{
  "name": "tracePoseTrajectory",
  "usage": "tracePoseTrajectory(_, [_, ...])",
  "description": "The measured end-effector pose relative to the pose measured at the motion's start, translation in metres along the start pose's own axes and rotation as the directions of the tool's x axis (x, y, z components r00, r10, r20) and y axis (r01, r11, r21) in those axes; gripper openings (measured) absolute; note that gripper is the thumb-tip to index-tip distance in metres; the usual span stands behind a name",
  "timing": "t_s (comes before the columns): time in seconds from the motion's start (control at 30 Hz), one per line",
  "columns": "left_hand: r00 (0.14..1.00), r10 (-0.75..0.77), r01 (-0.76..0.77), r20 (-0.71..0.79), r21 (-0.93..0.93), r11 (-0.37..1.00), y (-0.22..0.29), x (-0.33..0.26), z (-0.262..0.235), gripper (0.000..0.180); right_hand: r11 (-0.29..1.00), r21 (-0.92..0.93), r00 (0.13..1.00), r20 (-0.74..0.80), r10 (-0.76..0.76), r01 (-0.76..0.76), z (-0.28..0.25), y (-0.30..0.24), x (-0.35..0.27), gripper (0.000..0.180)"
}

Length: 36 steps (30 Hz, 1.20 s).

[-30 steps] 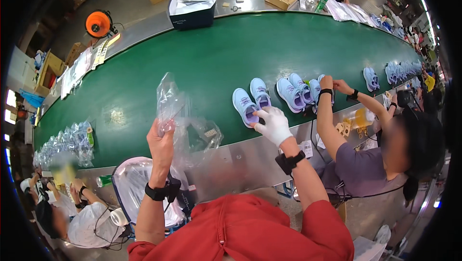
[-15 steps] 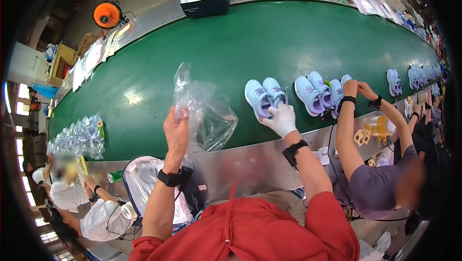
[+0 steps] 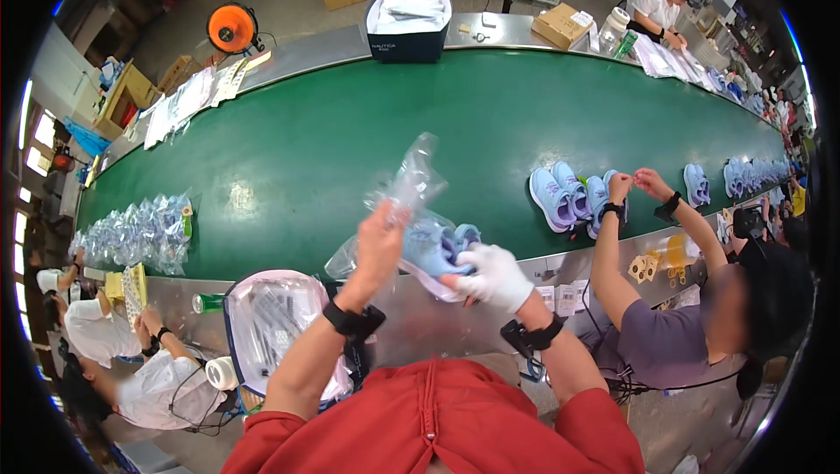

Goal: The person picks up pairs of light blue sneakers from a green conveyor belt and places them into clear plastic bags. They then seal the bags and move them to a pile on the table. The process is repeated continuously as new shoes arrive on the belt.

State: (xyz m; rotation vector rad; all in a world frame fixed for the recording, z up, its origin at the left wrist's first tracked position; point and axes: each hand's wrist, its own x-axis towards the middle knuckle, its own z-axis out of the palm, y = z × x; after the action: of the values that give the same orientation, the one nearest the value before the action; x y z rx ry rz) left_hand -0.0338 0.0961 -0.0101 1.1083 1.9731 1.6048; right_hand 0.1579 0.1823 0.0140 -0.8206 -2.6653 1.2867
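A clear plastic bag [image 3: 418, 168] is gripped near its middle by my bare left hand [image 3: 378, 242]. My right hand [image 3: 499, 280], in a white glove, holds a pair of light blue sneakers [image 3: 429, 247] by their heel end. The sneakers are raised at the near edge of the green belt [image 3: 297, 124], with their toes toward my left hand. Film from the bag lies around the toe end; how far in the shoes sit, I cannot tell. Further right on the belt stands another pair of light blue sneakers [image 3: 553, 198].
Several bagged shoes [image 3: 144, 233] lie at the belt's left end. A bin of clear bags [image 3: 280, 325] stands beside my left forearm. At right, a co-worker's arms [image 3: 617, 255] reach over more sneakers. A dark box [image 3: 408, 32] stands on the belt's far rim.
My right hand has lifted the sneakers off the belt and brought them left and nearer, to the bag. My left hand with the bag has moved right, toward the shoes.
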Motion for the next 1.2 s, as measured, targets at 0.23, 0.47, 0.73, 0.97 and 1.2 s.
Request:
tracePoseTrajectory(0.23, [0.965, 0.091, -0.107, 0.246, 0.052, 0.993, 0.043, -0.013, 0.035, 0.010, 0.591, -0.711, 0.900, 0.137, -0.414, 0.381, 0.040, -0.021, -0.001, 0.023])
tracePoseTrajectory(0.47, [0.858, 0.286, -0.326, 0.426, 0.022, 0.945, 0.056, 0.025, 0.034, 0.017, 0.514, -0.579, 0.766, 0.371, -0.526, 0.633, 0.041, -0.062, -0.013, 0.021])
tracePoseTrajectory(0.73, [0.493, 0.237, -0.670, 0.837, 0.192, 0.717, 0.034, -0.040, -0.014, 0.008, 0.982, -0.107, 0.854, 0.486, 0.186, -0.154, 0.069, -0.038, -0.003, 0.021])
tracePoseTrajectory(0.97, [0.911, 0.154, -0.322, 0.384, 0.426, 0.846, -0.062, -0.050, -0.069, 0.011, 0.982, -0.155, 0.982, -0.140, -0.127, 0.105, 0.099, -0.024, 0.008, 0.014])
tracePoseTrajectory(1.2, [0.853, 0.410, -0.453, 0.323, 0.067, 0.889, -0.015, -0.059, 0.005, 0.009, 0.853, -0.513, 0.893, -0.332, -0.305, 0.100, 0.202, 0.061, 0.065, 0.010])
